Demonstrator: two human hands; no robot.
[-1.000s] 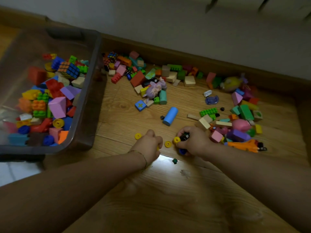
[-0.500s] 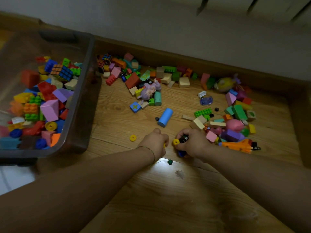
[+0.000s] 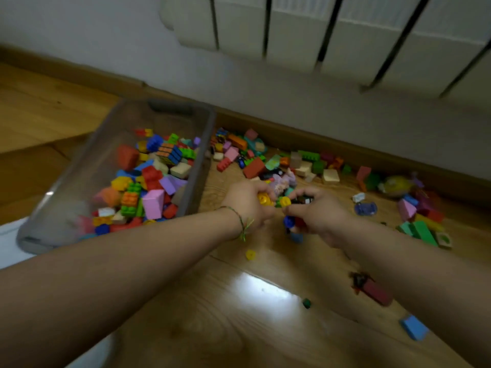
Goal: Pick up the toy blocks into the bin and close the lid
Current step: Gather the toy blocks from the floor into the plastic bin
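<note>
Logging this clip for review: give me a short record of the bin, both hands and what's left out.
storage: bin open, no lid in view, partly full of blocks
left: left hand grips yellow pieces
right: right hand grips small pieces
left out: loose blocks by the wall, one yellow piece below the left hand
task: unfinished

Wooden floor [image 3: 239,330] bears the bin [image 3: 202,166], scattered toy blocks [image 3: 253,168] and a yellow disc [image 3: 250,254].

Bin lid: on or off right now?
Off. The bin is open on top, the blocks inside plainly showing; no lid is in view.
</note>
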